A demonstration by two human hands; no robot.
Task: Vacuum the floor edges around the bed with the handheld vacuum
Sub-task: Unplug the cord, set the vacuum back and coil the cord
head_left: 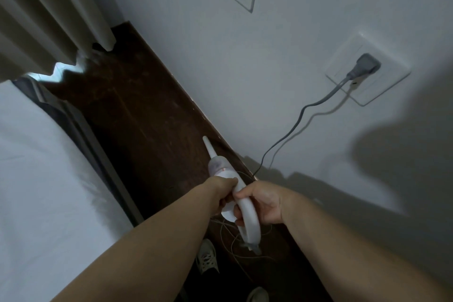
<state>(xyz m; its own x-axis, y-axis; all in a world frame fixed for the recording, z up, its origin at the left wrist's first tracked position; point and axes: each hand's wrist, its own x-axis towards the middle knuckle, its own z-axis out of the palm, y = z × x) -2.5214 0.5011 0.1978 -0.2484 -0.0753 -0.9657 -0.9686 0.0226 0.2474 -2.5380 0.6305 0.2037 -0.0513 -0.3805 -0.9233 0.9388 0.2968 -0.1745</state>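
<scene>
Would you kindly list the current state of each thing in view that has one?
handheld vacuum: held in both hands, nozzle aimed at the floor by the wall
left hand: grips the vacuum body
right hand: grips the handle
grey plug: plugged into wall socket
curtain: drawn

Left grip (224, 195) and right grip (259, 206) both clenched, forearms extended.

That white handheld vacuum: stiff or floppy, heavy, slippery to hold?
Probably rigid: the handheld vacuum keeps its nozzle straight out, unsupported. Likely light for its size, though both the left hand and right hand grip it. The smooth looped handle may be a bit slippery.
</scene>
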